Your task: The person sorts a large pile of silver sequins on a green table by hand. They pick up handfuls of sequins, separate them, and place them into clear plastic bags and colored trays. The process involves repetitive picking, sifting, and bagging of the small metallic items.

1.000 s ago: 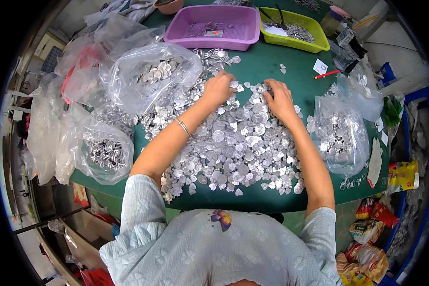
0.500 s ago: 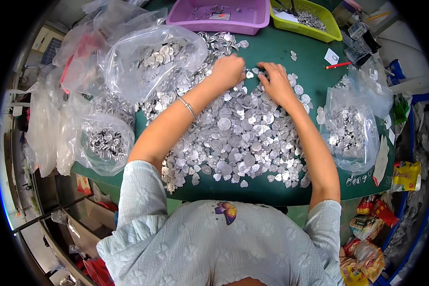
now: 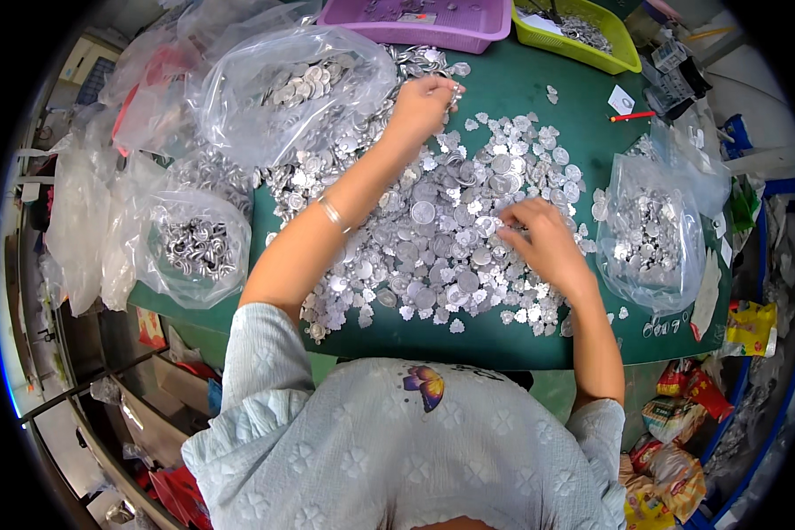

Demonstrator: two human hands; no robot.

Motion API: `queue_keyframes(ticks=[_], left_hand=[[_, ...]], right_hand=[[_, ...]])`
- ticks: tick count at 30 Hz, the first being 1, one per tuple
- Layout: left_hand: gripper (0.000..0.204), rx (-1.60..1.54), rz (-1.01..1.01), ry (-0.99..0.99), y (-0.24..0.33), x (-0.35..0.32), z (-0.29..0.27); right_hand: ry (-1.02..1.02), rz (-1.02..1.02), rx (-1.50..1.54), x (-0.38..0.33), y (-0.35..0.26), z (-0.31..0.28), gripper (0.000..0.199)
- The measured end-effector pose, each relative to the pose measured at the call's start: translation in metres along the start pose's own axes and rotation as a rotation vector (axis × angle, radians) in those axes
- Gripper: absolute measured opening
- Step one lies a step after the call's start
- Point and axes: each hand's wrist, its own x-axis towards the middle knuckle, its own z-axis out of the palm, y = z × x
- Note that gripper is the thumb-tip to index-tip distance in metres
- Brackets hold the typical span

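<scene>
A wide heap of small silver metal discs and flower-shaped pieces (image 3: 450, 238) covers the green table (image 3: 503, 336). My left hand (image 3: 424, 102) is stretched to the far side of the heap, its fingers closed on a few silver pieces beside a big clear bag of discs (image 3: 296, 88). A thin bracelet (image 3: 331, 212) circles that forearm. My right hand (image 3: 539, 238) lies on the middle of the heap, fingers bent down into the pieces; whether it grips any is hidden.
A purple tray (image 3: 442, 22) and a yellow-green tray (image 3: 583, 35) stand at the far edge. Clear bags of metal parts lie at left (image 3: 194, 247) and right (image 3: 649, 230). A red pen (image 3: 632, 116) and small items lie at the far right.
My left hand has reached farther away toward the big bag. My right hand has drawn back from the far side to the middle of the heap.
</scene>
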Motion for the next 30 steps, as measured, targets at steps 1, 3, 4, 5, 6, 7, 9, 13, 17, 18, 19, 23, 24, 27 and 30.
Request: queue_keyframes(ticks=[1, 3, 4, 5, 6, 7, 9, 13, 17, 18, 19, 23, 24, 27, 30], left_hand=[[0.018, -0.325, -0.033, -0.155, 0.003, -0.015, -0.005], [0.02, -0.633, -0.285, -0.117, 0.015, -0.052, -0.005], [0.022, -0.783, -0.41, -0.098, 0.017, -0.068, -0.005], [0.024, -0.808, -0.423, -0.1, 0.013, -0.081, -0.007], [0.025, -0.837, -0.432, -0.099, 0.005, -0.095, -0.01], [0.027, -0.862, -0.445, -0.104, -0.005, -0.105, -0.012], [0.027, -0.718, -0.454, -0.083, -0.025, -0.122, -0.014], [0.019, -0.318, -0.271, -0.105, -0.031, -0.157, -0.007], [0.02, 0.591, 0.584, 0.026, -0.065, -0.164, -0.004], [0.02, 0.699, 0.525, 0.036, -0.064, -0.167, -0.002], [0.02, 0.806, 0.464, 0.047, -0.063, -0.17, 0.002], [0.028, 1.047, 0.306, -0.016, -0.058, -0.173, 0.011], [0.029, 1.091, 0.273, -0.035, -0.056, -0.175, 0.012], [0.032, 1.144, 0.259, -0.054, -0.058, -0.173, 0.013], [0.026, 1.136, 0.284, -0.025, -0.057, -0.175, 0.013]], right_hand=[[-0.021, 0.011, 0.002, -0.009, -0.003, 0.003, 0.025], [0.018, -0.054, -0.014, -0.022, -0.015, 0.014, 0.032], [0.041, -0.087, -0.02, -0.027, -0.021, 0.021, 0.035], [0.062, -0.1, -0.031, -0.03, -0.027, 0.027, 0.041], [0.08, -0.128, -0.082, -0.032, -0.028, 0.033, 0.039], [0.103, -0.149, -0.133, -0.034, -0.026, 0.042, 0.037], [0.183, -0.217, -0.191, -0.035, -0.025, 0.048, 0.029], [0.399, -0.192, -0.009, -0.037, -0.014, 0.04, 0.006], [0.586, 0.338, 1.104, -0.046, -0.026, 0.029, 0.007], [0.575, 0.362, 1.343, -0.046, -0.025, 0.023, 0.008], [0.557, 0.383, 1.581, -0.048, -0.023, 0.019, 0.009], [0.352, 0.495, 0.868, -0.059, -0.014, 0.026, 0.014], [0.339, 0.383, 0.573, -0.058, -0.016, 0.029, 0.016], [0.207, 0.199, -0.021, -0.053, -0.02, 0.035, 0.023], [0.182, 0.216, -0.081, -0.053, -0.023, 0.036, 0.02]])
